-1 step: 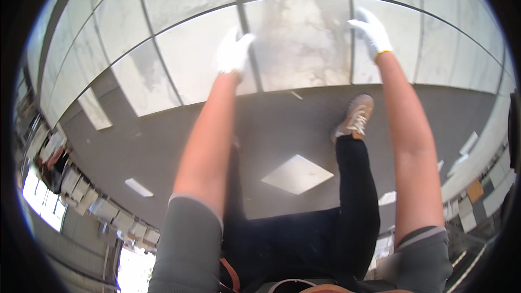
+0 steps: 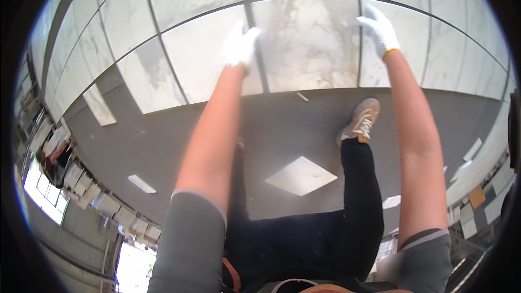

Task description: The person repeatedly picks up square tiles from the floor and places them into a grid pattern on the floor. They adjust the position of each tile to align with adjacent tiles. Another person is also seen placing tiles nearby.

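My left hand (image 2: 240, 44), in a white glove, lies flat on the left edge of a large white marbled tile (image 2: 309, 43), over the dark joint line. My right hand (image 2: 380, 28), also gloved in white, rests with spread fingers on the same tile's right edge. Both bare forearms stretch forward from grey sleeves. The tile sits flush among similar pale tiles (image 2: 190, 0) that form a surface ahead of me. Neither hand holds a tool.
Below the tiles lies a dark grey floor (image 2: 179, 146). My tan shoe (image 2: 361, 119) and black trouser leg stand on it. A loose white square tile (image 2: 301, 176) lies near my feet, and a narrow tile piece (image 2: 100, 106) to the left. Stacked boxes line the left rim.
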`<state>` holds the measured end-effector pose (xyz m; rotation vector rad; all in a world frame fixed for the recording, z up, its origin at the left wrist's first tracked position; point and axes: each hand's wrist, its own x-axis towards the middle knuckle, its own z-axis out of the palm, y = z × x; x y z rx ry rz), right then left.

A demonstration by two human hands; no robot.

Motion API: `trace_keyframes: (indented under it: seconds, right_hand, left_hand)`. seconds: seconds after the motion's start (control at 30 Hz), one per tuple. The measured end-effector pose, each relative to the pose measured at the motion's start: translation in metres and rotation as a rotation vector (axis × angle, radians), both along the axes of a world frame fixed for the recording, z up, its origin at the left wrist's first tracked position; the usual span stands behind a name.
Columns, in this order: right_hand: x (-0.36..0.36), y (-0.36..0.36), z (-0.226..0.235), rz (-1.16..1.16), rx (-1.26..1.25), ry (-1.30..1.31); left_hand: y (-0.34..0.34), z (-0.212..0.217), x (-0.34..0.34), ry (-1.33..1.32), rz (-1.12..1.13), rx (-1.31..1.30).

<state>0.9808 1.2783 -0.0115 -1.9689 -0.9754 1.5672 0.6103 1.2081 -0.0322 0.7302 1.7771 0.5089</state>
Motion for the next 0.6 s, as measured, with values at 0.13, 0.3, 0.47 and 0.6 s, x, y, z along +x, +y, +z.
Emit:
trace_keyframes:
  seconds: [0.13,0.3,0.47,0.6]
  right_hand:
    - [-0.003,0.034,-0.030,0.209,0.092,-0.138]
    - [0.003,0.053,-0.048,0.161,0.044,-0.099]
    - [-0.004,0.063,-0.049,0.177,0.001,-0.151]
    - [-0.013,0.070,-0.038,0.177,-0.074,-0.095]
  left_hand:
    - [0.056,0.001,0.008,0.116,-0.068,0.002]
    - [0.092,-0.008,0.014,0.108,-0.179,0.034]
    - [0.102,-0.026,0.014,0.290,-0.255,0.048]
    - [0.103,-0.031,0.013,0.243,-0.229,0.056]
